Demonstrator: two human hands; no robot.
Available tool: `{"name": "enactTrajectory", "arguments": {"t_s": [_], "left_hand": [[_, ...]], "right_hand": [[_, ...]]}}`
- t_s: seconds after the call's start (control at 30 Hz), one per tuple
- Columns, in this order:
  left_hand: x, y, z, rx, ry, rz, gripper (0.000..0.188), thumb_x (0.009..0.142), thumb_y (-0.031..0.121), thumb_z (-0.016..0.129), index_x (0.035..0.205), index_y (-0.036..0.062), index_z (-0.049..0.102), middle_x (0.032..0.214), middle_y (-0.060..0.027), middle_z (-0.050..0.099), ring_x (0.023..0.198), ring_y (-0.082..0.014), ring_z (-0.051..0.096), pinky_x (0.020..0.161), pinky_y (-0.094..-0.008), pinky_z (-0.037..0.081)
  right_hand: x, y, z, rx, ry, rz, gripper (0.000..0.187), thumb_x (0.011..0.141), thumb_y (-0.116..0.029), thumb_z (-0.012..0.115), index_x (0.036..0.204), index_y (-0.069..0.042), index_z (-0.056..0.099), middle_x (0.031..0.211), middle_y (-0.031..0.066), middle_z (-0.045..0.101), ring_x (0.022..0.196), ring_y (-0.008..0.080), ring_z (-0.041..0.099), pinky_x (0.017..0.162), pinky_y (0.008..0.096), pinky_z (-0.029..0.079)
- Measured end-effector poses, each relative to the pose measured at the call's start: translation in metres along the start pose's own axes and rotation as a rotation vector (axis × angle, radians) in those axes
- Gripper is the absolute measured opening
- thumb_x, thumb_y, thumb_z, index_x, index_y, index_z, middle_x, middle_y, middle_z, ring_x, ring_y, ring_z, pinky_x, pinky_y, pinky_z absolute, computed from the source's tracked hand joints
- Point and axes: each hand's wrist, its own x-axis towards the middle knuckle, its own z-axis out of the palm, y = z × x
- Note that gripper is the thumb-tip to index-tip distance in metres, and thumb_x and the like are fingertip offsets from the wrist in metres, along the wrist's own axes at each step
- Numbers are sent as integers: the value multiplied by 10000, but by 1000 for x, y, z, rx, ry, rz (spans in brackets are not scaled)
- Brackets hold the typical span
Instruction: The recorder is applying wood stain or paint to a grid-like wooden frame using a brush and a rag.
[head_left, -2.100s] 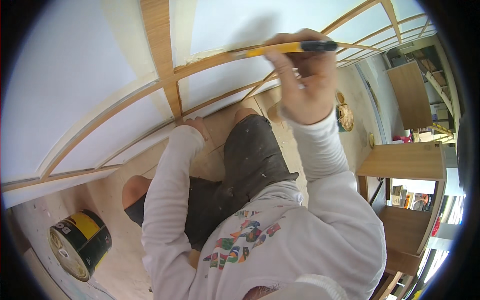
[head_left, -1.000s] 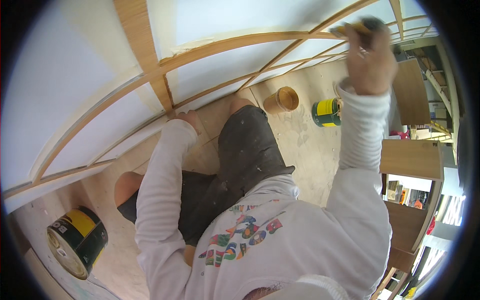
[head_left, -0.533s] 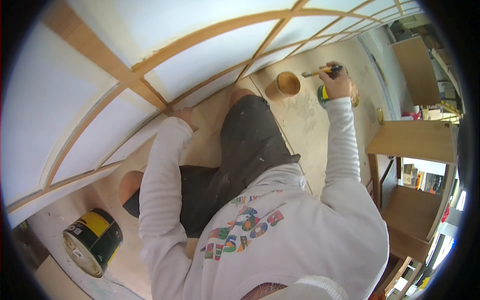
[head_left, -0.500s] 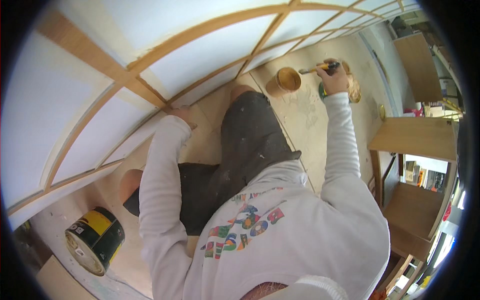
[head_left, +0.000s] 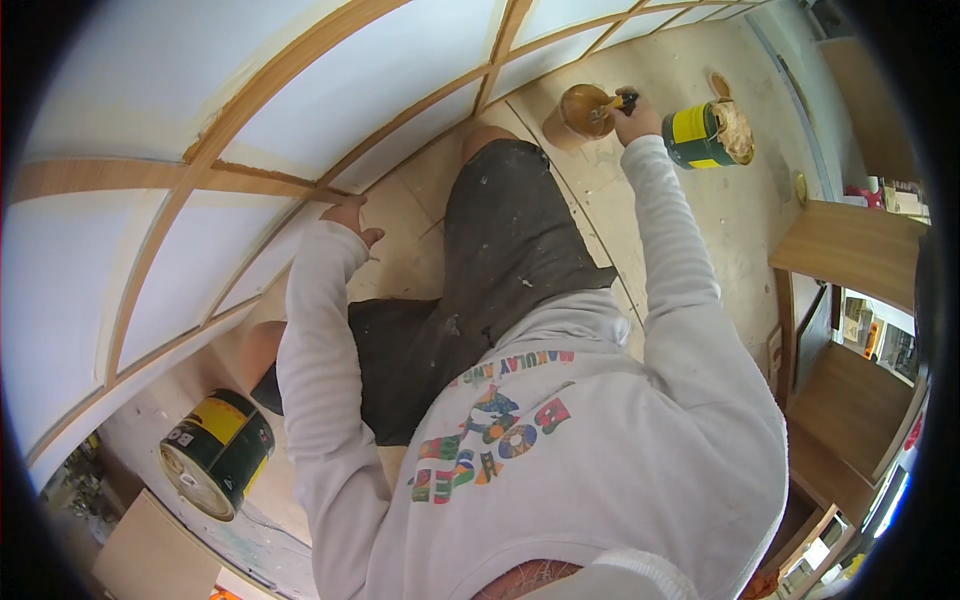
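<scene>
My right hand (head_left: 637, 122) is closed round the dark handle of a paintbrush (head_left: 602, 110). The brush head is at the mouth of a tan plastic tub (head_left: 566, 132) with brownish liquid inside; whether the bristles touch the liquid I cannot tell. My left hand (head_left: 350, 218) rests with thumb apart against the lower part of a large white panel (head_left: 400, 75) crossed by brown wooden strips (head_left: 268, 180). It holds nothing that I can see. Just right of my right hand stands a green and yellow can (head_left: 690, 136) with pale, crusted matter at its top.
A second green and yellow can (head_left: 222, 450) is tilted on the floor at the lower left, near a light board (head_left: 155, 550). Wooden cabinet parts (head_left: 850, 250) stand at the right. A round yellowish lid (head_left: 799, 187) lies on the floor near them.
My right hand has brought the brush left and down to the tub's mouth, uncovering the can beside it. My left hand stays at the panel. The whole view has shifted slightly.
</scene>
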Motion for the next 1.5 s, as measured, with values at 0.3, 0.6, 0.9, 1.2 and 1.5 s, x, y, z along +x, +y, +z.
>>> {"name": "enactTrajectory", "arguments": {"t_s": [0.3, 0.6, 0.9, 1.2, 1.5], "left_hand": [[9, 5, 4, 4, -11, 16, 614, 704, 309, 694, 1227, 102, 446, 1059, -168, 581, 976, -290, 562, 844, -359, 442], [5, -26, 6, -88, -95, -134, 616, 721, 327, 670, 1242, 102, 429, 1212, -166, 487, 1102, -305, 477, 914, -396, 398], [9, 7, -3, 84, -200, -95, 616, 732, 338, 653, 1248, 100, 415, 1187, -155, 508, 1085, -304, 488, 912, -383, 393], [-27, 1, 10, -23, -90, -16, 637, 719, 364, 661, 1240, 94, 413, 1113, -168, 550, 1049, -327, 508, 887, -393, 404], [-41, 9, 9, -104, -149, -93, 661, 726, 379, 656, 1251, 76, 393, 1111, -148, 558, 1047, -318, 510, 889, -390, 401]], "right_hand": [[3, 6, -5, -174, -31, 58, 346, 682, -132, 684, 995, -91, 541, 891, 118, 638, 839, 256, 614, 755, 327, 475], [7, 29, -6, -123, -158, 46, 503, 737, -302, 670, 1084, 27, 515, 1077, 193, 563, 990, 275, 553, 837, 354, 427], [0, 126, -23, 626, 108, 144, 321, 760, 24, 626, 1023, 33, 442, 960, 159, 573, 864, 198, 579, 747, 268, 494], [-30, -43, -33, 1850, -291, 128, 208, 853, -76, 523, 1036, 19, 490, 969, 136, 572, 930, 189, 567, 786, 290, 519], [-54, -343, -49, 2091, -555, -545, 279, 809, -17, 547, 1073, -54, 464, 992, 129, 498, 949, 226, 509, 773, 338, 495]]}}
